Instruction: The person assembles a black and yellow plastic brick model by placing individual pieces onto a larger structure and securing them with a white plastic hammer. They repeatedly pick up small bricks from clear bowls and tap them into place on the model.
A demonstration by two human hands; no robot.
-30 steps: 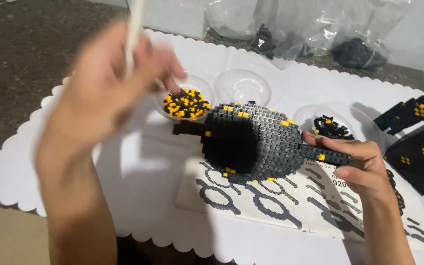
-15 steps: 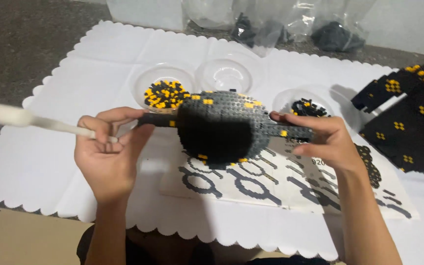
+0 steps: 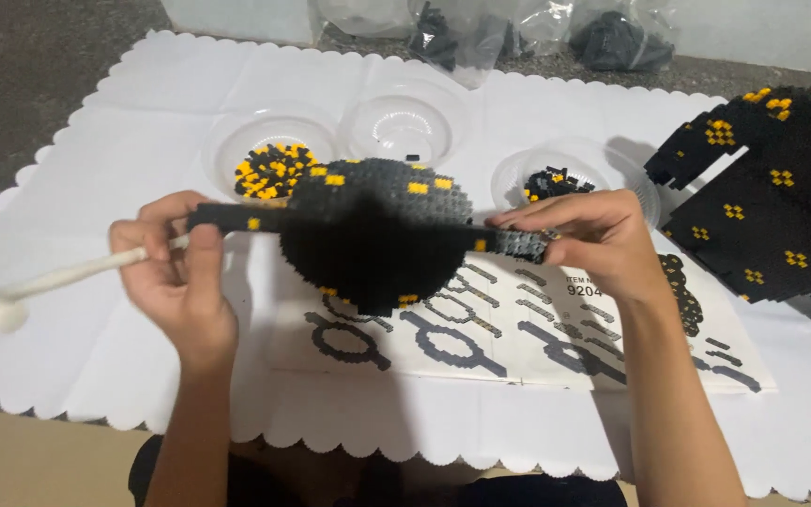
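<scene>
A round black-and-grey brick model (image 3: 374, 235) with yellow studs and a long bar through its middle is held up over the table. My left hand (image 3: 175, 282) pinches the bar's left end and also grips a white stick tool (image 3: 49, 280) that points left. My right hand (image 3: 593, 239) holds the bar's right end with its fingers on top. Under the model lies a printed instruction sheet (image 3: 518, 338) with black part drawings.
Three clear bowls sit behind the model: one with yellow and black pieces (image 3: 269, 169), one almost bare (image 3: 404, 122), one with black pieces (image 3: 556, 178). A large black brick assembly (image 3: 772, 207) lies at the right. Plastic bags (image 3: 481, 28) lie at the back. A white scalloped cloth (image 3: 96, 376) covers the table.
My left hand came down from above the yellow bowl, swung the white stick to point left, and took hold of the bar's left end. The model is now level between both hands.
</scene>
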